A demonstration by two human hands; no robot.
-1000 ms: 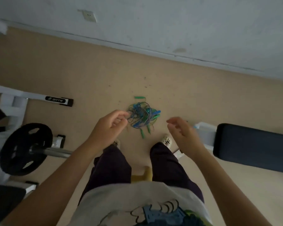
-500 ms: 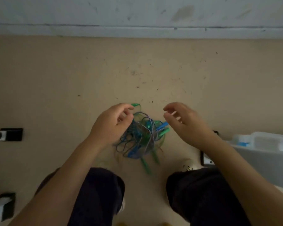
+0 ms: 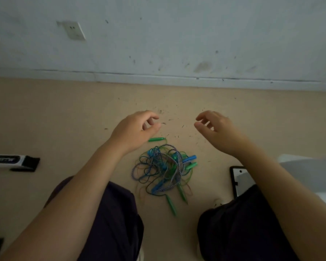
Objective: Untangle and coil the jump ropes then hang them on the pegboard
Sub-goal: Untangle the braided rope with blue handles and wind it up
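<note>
A tangled heap of jump ropes (image 3: pixel 163 169) lies on the beige floor between my knees, with blue, green and blue-white braided cords knotted together. Green handles stick out at the top left (image 3: pixel 156 139) and at the bottom (image 3: pixel 171 205); a blue handle (image 3: pixel 189 158) points right. My left hand (image 3: pixel 135 129) hovers above the heap's upper left with loosely curled fingers, holding nothing. Up and to the right of the heap floats my right hand (image 3: pixel 215 129), fingers relaxed and empty. No pegboard is in view.
A white wall with a socket plate (image 3: pixel 74 31) rises just beyond the floor. A white and black bench foot (image 3: pixel 13 162) lies at the left. A black-edged plate (image 3: pixel 240 178) and a pale plastic box (image 3: pixel 312 170) sit at the right. Dark specks litter the floor.
The camera has dropped closer to the floor and tilted up. Both hands have moved from beside the heap to beyond it and spread wider apart. The ropes have not moved.
</note>
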